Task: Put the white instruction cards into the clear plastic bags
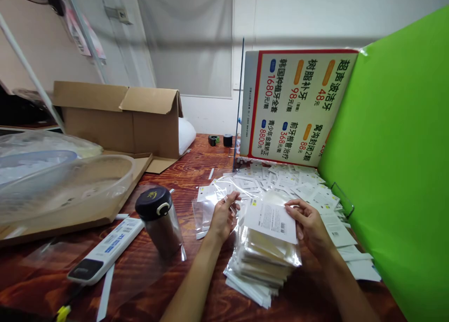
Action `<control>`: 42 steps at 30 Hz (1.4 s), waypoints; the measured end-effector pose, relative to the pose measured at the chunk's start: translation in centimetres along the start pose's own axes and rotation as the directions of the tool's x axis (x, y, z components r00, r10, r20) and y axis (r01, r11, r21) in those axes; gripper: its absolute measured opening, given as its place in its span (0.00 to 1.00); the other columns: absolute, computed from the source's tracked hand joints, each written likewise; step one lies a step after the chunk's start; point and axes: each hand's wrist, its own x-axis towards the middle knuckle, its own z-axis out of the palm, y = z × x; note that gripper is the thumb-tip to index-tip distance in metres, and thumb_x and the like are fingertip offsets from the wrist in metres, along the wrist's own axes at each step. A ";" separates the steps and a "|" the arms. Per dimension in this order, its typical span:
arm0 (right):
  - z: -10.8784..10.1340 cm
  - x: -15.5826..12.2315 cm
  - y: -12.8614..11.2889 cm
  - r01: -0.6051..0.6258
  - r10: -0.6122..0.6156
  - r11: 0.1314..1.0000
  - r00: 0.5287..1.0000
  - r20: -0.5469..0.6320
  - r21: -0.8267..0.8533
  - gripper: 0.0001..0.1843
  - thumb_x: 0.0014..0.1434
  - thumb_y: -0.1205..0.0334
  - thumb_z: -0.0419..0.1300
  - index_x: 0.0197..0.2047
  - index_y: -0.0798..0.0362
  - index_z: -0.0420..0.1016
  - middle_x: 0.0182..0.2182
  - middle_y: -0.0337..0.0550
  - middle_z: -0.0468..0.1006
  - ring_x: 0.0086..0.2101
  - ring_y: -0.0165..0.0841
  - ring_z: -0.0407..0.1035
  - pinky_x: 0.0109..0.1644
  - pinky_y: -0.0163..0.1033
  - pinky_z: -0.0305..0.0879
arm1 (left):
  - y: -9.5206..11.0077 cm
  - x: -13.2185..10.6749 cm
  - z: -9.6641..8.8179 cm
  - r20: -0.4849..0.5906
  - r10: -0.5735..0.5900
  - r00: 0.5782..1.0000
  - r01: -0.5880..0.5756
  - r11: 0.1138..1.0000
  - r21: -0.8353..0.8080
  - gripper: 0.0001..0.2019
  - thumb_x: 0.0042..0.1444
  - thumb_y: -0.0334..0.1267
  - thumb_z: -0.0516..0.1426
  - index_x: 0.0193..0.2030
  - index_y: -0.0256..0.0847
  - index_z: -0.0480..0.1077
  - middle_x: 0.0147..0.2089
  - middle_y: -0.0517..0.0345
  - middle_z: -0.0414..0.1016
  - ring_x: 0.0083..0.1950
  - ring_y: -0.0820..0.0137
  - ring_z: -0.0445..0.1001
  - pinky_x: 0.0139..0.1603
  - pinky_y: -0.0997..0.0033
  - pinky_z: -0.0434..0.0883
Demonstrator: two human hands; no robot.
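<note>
My left hand (221, 215) pinches the edge of a clear plastic sleeve (224, 187) above the wooden table (196, 163). My right hand (308, 225) holds a white printed card (271, 221) with a barcode by its right edge. Under both hands stands a stack of bagged cards (262, 262). Many loose white cards (301, 184) lie spread behind the stack. More empty clear sleeves (202, 213) lie just left of my left hand.
A dark-lidded metal flask (159, 221) stands left of the stack, with a white remote (105, 251) beside it. Clear plastic bowls (66, 182) and an open cardboard box (122, 121) sit far left. A printed sign (294, 107) and a green board (396, 163) wall off the right.
</note>
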 end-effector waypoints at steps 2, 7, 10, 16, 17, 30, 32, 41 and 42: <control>0.1 0.0 0.1 0.027 -0.027 0.999 0.999 -0.020 -0.027 0.19 0.51 0.49 0.69 0.39 0.54 0.74 0.15 0.30 0.67 0.10 0.19 0.52 0.13 0.26 0.47 | 0.0 -0.2 0.2 0.029 0.008 1.000 -0.009 0.999 0.037 0.21 0.40 0.47 0.71 0.38 0.35 0.77 0.34 0.59 0.75 0.22 0.83 0.65 0.15 0.83 0.55; 0.8 -0.4 -0.1 0.107 -0.127 0.983 0.983 -0.132 -0.146 0.20 0.52 0.47 0.68 0.39 0.54 0.74 0.16 0.31 0.68 0.12 0.24 0.58 0.15 0.29 0.53 | 0.0 -0.7 0.6 0.101 0.038 0.994 -0.049 0.993 0.107 0.22 0.42 0.49 0.69 0.39 0.34 0.77 0.35 0.57 0.75 0.21 0.84 0.64 0.14 0.81 0.53; 1.4 -0.6 -0.1 0.129 -0.160 0.978 0.969 -0.191 -0.167 0.18 0.51 0.48 0.69 0.35 0.54 0.74 0.16 0.32 0.69 0.14 0.25 0.62 0.19 0.30 0.58 | -0.2 -0.8 0.7 0.124 0.014 0.992 -0.032 0.988 0.148 0.22 0.41 0.48 0.70 0.39 0.35 0.76 0.32 0.60 0.73 0.21 0.83 0.65 0.14 0.81 0.53; 2.2 -0.8 -0.7 0.041 -0.040 0.995 0.999 0.012 -0.089 0.23 0.44 0.51 0.74 0.41 0.54 0.75 0.29 0.39 0.77 0.24 0.32 0.72 0.30 0.36 0.68 | -0.7 -0.8 0.5 0.158 0.017 0.987 -0.045 0.983 0.178 0.23 0.41 0.49 0.70 0.38 0.37 0.71 0.26 0.63 0.70 0.20 0.82 0.64 0.18 0.83 0.58; 2.1 -0.9 -0.8 0.044 -0.037 0.994 0.996 0.075 -0.096 0.26 0.45 0.52 0.73 0.45 0.53 0.75 0.31 0.40 0.78 0.26 0.32 0.72 0.32 0.37 0.69 | -0.7 -0.8 0.5 0.149 0.020 0.989 -0.047 0.982 0.180 0.23 0.41 0.49 0.70 0.38 0.37 0.71 0.26 0.64 0.70 0.20 0.82 0.63 0.19 0.82 0.59; 2.1 -1.1 -0.5 0.496 -0.509 0.660 0.848 0.150 -0.564 0.23 0.54 0.53 0.68 0.53 0.44 0.74 0.43 0.43 0.69 0.43 0.37 0.66 0.52 0.44 0.65 | -0.4 -2.5 0.9 0.304 -0.062 0.951 -0.087 0.888 0.451 0.23 0.42 0.54 0.68 0.30 0.36 0.70 0.16 0.70 0.54 0.17 0.83 0.45 0.18 0.76 0.44; 2.3 -1.2 -0.6 0.517 -0.511 0.664 0.841 0.177 -0.540 0.21 0.55 0.54 0.67 0.53 0.44 0.74 0.48 0.44 0.69 0.49 0.40 0.66 0.55 0.44 0.65 | -0.4 -2.6 0.9 0.310 -0.081 0.947 -0.078 0.880 0.469 0.22 0.42 0.54 0.68 0.31 0.36 0.71 0.16 0.69 0.55 0.17 0.82 0.47 0.19 0.76 0.45; 2.5 -1.2 -0.6 0.295 -0.308 0.893 0.951 0.018 -0.339 0.14 0.56 0.55 0.65 0.44 0.51 0.78 0.32 0.41 0.77 0.32 0.34 0.70 0.39 0.38 0.68 | -1.0 -1.9 1.3 0.262 0.012 0.965 -0.132 0.887 0.443 0.27 0.41 0.57 0.68 0.39 0.35 0.75 0.20 0.66 0.62 0.16 0.82 0.48 0.19 0.77 0.45; 2.1 -1.0 -0.7 0.277 -0.310 0.912 0.949 -0.064 -0.301 0.15 0.55 0.54 0.66 0.44 0.51 0.78 0.32 0.41 0.77 0.33 0.33 0.70 0.38 0.37 0.68 | -1.1 -1.9 1.4 0.257 0.046 0.965 -0.161 0.880 0.447 0.27 0.42 0.56 0.67 0.41 0.36 0.76 0.21 0.65 0.63 0.17 0.82 0.48 0.19 0.77 0.45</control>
